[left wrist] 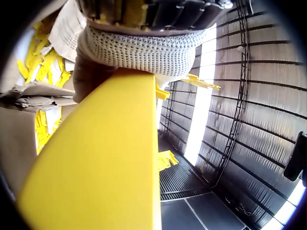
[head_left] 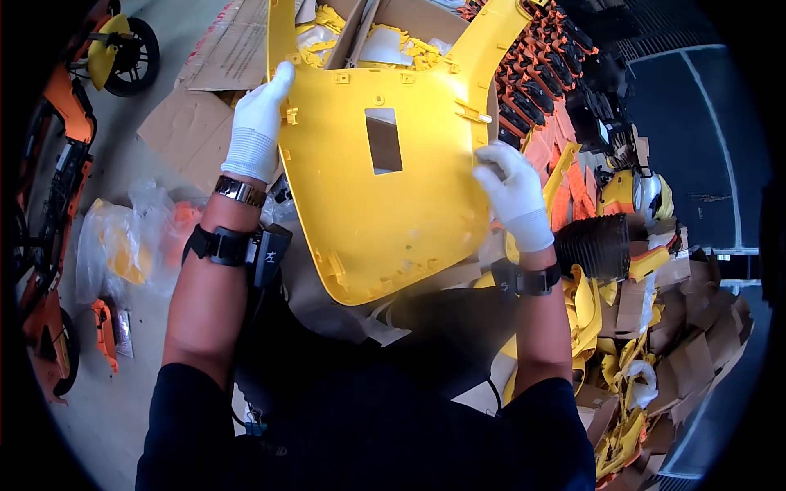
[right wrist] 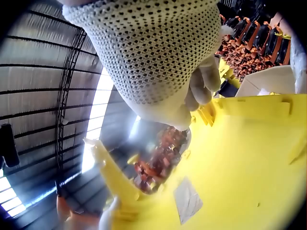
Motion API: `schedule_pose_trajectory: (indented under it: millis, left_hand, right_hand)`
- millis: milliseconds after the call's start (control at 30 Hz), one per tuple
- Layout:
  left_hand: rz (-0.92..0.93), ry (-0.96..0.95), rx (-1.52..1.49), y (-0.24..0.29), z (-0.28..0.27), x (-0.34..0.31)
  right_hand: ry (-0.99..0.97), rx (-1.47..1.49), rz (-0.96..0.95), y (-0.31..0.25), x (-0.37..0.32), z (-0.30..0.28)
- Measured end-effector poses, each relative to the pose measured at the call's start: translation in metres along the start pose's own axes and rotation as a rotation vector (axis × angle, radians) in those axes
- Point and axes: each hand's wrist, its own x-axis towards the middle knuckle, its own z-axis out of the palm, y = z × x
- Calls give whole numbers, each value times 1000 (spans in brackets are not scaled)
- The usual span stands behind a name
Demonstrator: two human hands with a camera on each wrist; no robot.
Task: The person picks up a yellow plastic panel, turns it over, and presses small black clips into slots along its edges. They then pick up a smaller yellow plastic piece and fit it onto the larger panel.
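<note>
A large yellow plastic panel (head_left: 434, 209) with a rectangular cutout and two upper arms stands tilted before the person, its clip-lined inner side up. The white-gloved left hand (head_left: 260, 123) grips its left edge, thumb over the inner face. In the left wrist view, the panel's smooth outer face (left wrist: 105, 153) runs away from the glove cuff. The gloved right hand (head_left: 516, 192) is at the opposite edge, fingers loosely bent, index finger and thumb apart over the rim. In the right wrist view, its fingers (right wrist: 204, 84) overlap a clip on the panel (right wrist: 249, 148).
Cardboard boxes (head_left: 352, 37) with small yellow parts stand beyond the panel. Orange and black parts (head_left: 532, 82) are stacked at the back right. Yellow parts and cartons (head_left: 630, 352) pile up on the right. A plastic-wrapped bundle (head_left: 127, 245) and an orange vehicle frame (head_left: 65, 123) are at left.
</note>
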Motion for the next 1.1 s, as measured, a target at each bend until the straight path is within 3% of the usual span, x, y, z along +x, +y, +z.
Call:
schedule_pose_trajectory:
  millis: [67,167,300,400,433,533,700,900,1000,1100]
  left_hand:
    - [-3,-17,-3,0,-4,2]
    - [17,-47,-35,-8,-8,7]
    - [12,45,-26,-4,3,-1]
    - [48,21,-13,-13,3,3]
    - [50,5,15,-12,5,1]
    - [4,-9,-26,-9,19,-16]
    - [118,-56,63,-25,28,-18]
    - [176,-53,156,-52,25,-6]
    - [201,-41,184,-53,24,-7]
    - [198,-16,222,-50,29,-12]
  right_hand:
    - [-290,93,29,-26,-24,9]
    - [-343,-100,-140,-34,-46,45]
    - [-356,-283,-197,-27,-43,62]
    - [-253,-60,-184,-23,-38,69]
    - [-280,48,-71,-31,-31,62]
    - [-221,177,-192,-57,0,42]
    - [-111,693,82,-108,30,63]
    - [-20,555,-41,-120,42,103]
    - [26,379,-125,-129,39,97]
    - [87,34,-416,-130,46,94]
